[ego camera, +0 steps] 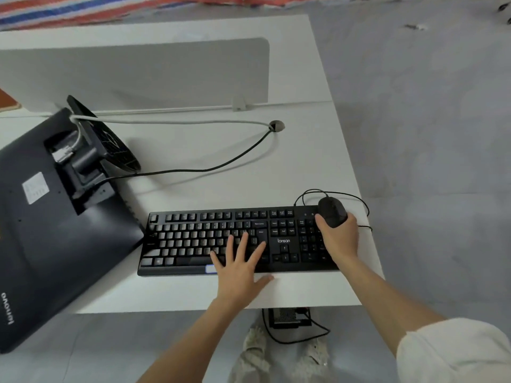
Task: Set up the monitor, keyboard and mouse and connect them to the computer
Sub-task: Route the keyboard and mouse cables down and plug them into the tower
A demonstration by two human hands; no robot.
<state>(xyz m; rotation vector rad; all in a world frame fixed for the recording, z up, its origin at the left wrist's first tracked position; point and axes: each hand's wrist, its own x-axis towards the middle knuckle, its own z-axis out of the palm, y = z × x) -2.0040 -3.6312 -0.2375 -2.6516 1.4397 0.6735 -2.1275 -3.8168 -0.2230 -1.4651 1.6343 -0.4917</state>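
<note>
Face-down monitor point(55, 217) crowds the keyboard's point(193, 239) left end.

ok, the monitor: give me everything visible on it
The monitor lies screen-down at the white desk's left end, overhanging the near edge, its dark matte plastic back up. A white sticker and a Lenovo logo show on the back. Its round stand base remains attached and tips up toward the divider. A grey cable and a black cable run from its rear recess to the desk grommet. Its corner meets the keyboard. Neither hand touches it.

Matt black plastic keyboard point(221, 239) on a smooth white desk point(318, 167).
</note>
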